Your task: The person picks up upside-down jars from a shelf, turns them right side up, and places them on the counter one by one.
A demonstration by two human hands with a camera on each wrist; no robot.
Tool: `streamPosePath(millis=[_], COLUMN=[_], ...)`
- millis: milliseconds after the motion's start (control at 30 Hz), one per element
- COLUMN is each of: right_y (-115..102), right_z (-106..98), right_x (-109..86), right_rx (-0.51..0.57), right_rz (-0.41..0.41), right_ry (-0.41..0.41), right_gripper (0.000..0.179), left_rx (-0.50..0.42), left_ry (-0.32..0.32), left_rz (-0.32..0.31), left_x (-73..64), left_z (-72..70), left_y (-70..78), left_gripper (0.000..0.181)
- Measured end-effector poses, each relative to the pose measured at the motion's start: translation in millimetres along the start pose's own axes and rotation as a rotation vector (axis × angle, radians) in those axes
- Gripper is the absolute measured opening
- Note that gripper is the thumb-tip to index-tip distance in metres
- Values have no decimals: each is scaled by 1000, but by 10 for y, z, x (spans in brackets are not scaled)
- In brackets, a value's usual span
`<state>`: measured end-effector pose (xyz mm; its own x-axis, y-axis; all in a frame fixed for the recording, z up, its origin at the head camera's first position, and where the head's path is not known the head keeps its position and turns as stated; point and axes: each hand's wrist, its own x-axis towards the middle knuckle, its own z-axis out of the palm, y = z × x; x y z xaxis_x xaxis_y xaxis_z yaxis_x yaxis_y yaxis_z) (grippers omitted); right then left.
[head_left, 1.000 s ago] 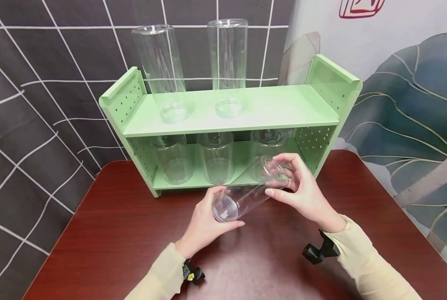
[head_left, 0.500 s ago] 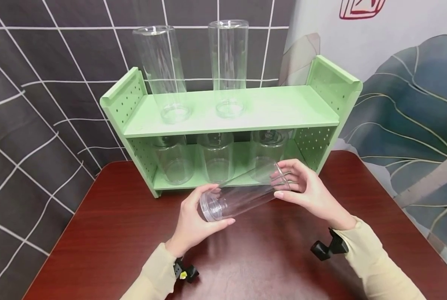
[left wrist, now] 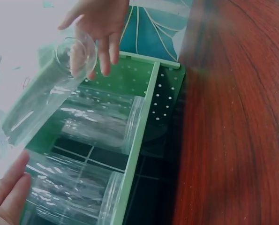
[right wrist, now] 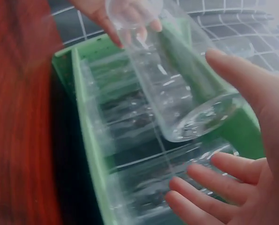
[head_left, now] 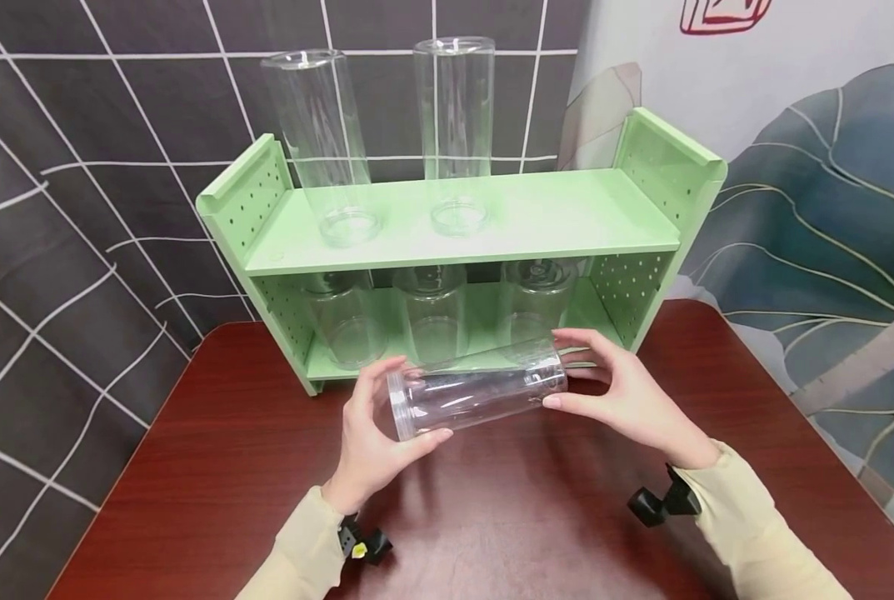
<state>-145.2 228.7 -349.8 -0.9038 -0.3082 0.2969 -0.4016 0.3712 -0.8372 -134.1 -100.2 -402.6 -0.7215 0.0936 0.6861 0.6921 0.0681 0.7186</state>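
Jar [head_left: 476,396], probably light, stiff, slippery, is needing hold at banded end; left hand [head_left: 364,448] is gripping there; right hand [head_left: 628,396] is framing other end between spread fingers.

upper tier [head_left: 566,208]: 2 upper canisters [head_left: 456,108], clear. lower tier [head_left: 484,312]: 3 lower canisters [head_left: 432,327]. near, between left hand [head_left: 367,437] and right hand [head_left: 630,396]: 1 near canister [head_left: 476,396]. canister total: 6. sleeves [head_left: 761,525]: 2. wrist cameras [head_left: 646,507]: 2. green rack [head_left: 461,259]: 1, with 2 side panels [head_left: 675,179]. table [head_left: 491,525]: 1.

Left hand [left wrist: 12,196] is cut off — left wrist view.
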Motion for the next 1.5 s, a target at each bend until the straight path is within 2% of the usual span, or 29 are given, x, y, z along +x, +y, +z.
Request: streamPosePath(millis=[133,200,300,400,500,567,633,733,800,1000,1067,1200,1367,1500], right_y=[-113,-166,-211,-219,-217,-228,-237,-241,-220,-87,-29,85,171,191], right_z=[-82,-132,-215,-303,-390,-447,-504,-584,-636,-731,-739,-736,-710,-680], right_x=[-8,-16,-26,-27,-16,-8,-1,14,28,96,138,234,287,294], right_rx=[-92,-119,-97,-23,127,217,257,239,169,5,11,97,201,161], right_rz=[-41,-63,-109,-169,-245,-288,-310,-272,-220,-45,-11,-5,3,24], right_ry=[83,138,261,447,630,711,760,799,807,776,756,716,733,765], right_gripper=[72,70,71,71,66,62,58,57,58,65,67,67,65,61], left_rx=[5,39,96,126,122,119,113,109,111,146,157,179,214,236], left_ry=[10,23,46,57,62,68,76,87,95,114,123,141,169,203], left_rz=[-1,11,20,14,-3,-7,-6,15,31,62,60,49,49,41], left_x=[11,19,30,29,16,10,5,13,25,73,77,74,71,69], left_z=[-31,-44,-65,-90,-125,-153,-185,-231,-254,-310,-341,-419,-524,-626], left_y=[23,25,30,39,51,58,66,92,138,360,399,429,447,451], left_gripper=[95,98,99,99,98,96,95,93,93,90,89,88,90,91])
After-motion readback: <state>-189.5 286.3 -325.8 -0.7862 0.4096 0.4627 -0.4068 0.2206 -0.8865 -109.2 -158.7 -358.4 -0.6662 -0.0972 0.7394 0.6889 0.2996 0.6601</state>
